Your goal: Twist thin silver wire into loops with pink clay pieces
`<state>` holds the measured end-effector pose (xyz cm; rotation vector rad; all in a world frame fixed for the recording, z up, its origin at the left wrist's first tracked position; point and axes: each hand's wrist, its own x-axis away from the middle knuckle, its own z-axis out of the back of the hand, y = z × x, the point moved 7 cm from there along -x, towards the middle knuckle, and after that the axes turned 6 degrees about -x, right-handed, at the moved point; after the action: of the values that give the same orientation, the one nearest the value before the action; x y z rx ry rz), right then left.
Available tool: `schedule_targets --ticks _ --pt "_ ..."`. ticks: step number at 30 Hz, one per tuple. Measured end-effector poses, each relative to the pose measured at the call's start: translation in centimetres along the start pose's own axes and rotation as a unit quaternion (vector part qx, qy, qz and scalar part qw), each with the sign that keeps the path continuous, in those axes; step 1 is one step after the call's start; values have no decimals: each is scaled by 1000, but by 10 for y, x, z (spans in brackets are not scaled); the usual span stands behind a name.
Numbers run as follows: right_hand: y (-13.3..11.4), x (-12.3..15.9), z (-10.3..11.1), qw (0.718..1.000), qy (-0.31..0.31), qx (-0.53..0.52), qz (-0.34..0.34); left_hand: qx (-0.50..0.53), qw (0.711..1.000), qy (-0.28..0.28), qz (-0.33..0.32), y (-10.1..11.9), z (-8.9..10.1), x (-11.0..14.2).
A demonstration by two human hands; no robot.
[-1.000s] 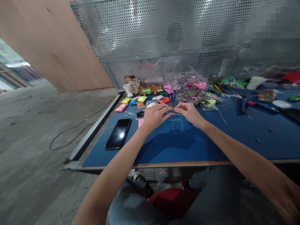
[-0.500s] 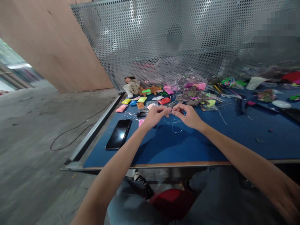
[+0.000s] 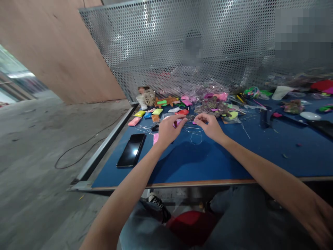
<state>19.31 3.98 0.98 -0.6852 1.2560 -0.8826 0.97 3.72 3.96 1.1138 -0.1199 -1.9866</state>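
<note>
Over the blue table [image 3: 208,159], my left hand [image 3: 169,129] is closed in a pinch on a thin silver wire [image 3: 195,136], with a small pink piece at its fingers. My right hand [image 3: 210,125] pinches the same wire a little to the right. The wire runs between the two hands and curls into a loop on the table just below them. Both forearms reach in from the near edge.
A black phone [image 3: 131,150] lies at the left of the table. Small coloured clay packets [image 3: 158,111], crumpled clear wrapping [image 3: 210,93] and craft scraps crowd the far side. A perforated metal screen [image 3: 197,45] stands behind. A cable [image 3: 78,147] crosses the concrete floor at left.
The two hands have drawn slightly apart along the wire, the left lifting a little. The wire loop has stayed on the table.
</note>
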Motion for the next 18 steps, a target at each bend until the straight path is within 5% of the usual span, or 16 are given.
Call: schedule_targets --ticks 4,11,14,18 --pt "14 -3 -2 996 -5 -71 -58 -69 990 -7 -119 16 -4 4" --pt "7 1 -9 994 -44 -91 -46 -74 982 -54 -162 15 -10 4" --pt "0 1 -7 997 -50 -55 -11 -10 989 -83 -125 10 -12 2" --pt "-16 2 -4 997 -43 14 59 208 968 -137 25 -9 -24 2"
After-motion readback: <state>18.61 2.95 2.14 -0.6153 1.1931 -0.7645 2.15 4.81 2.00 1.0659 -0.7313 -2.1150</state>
